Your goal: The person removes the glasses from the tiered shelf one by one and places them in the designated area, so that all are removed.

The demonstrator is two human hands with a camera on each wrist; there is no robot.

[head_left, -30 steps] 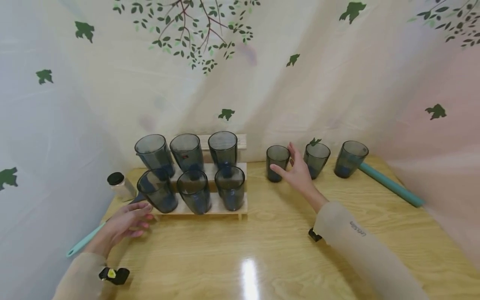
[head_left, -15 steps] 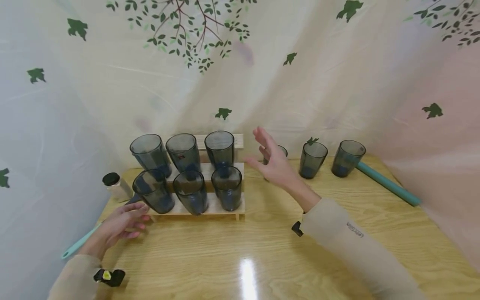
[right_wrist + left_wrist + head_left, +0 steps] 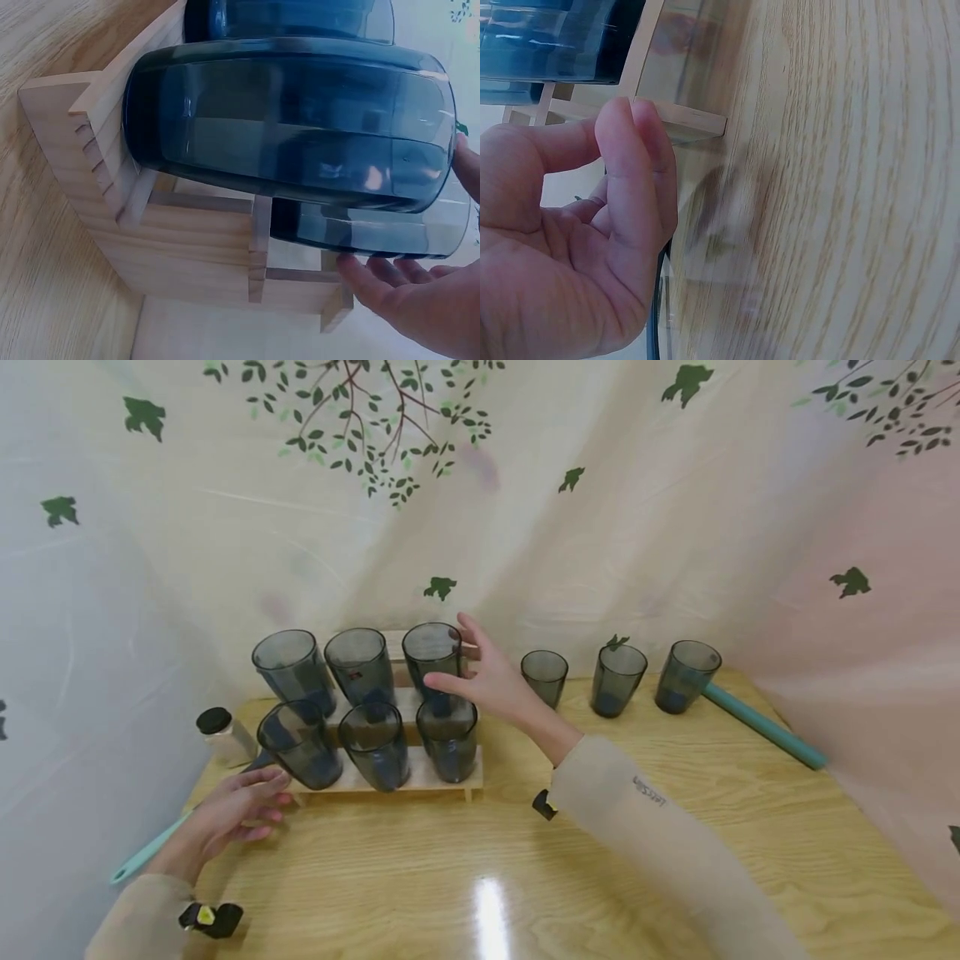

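Note:
A two-tier wooden rack [image 3: 442, 758] holds several smoky blue glasses, a front row and a higher back row. My right hand [image 3: 495, 681] is at the back right glass [image 3: 433, 647], thumb across its front and fingers spread along its right side. In the right wrist view, the fingertips [image 3: 367, 274] lie against or very near that glass, partly hidden behind the front right glass [image 3: 292, 127]. My left hand [image 3: 236, 806] is by the rack's left front corner, below the front left glass [image 3: 300, 747]. Its fingers are loosely curled; whether they touch the rack is unclear.
Three more glasses stand in a row right of the rack: a near one [image 3: 546, 675], a middle one [image 3: 618, 681] and a far one [image 3: 688, 677]. A teal rod [image 3: 765, 727] lies beyond them. A black-lidded jar [image 3: 225, 737] and a teal-handled utensil [image 3: 150, 852] are at left.
My right hand has moved left, from the nearest loose glass to the back right glass on the rack. My left hand has stayed by the rack's corner; the view has shifted slightly.

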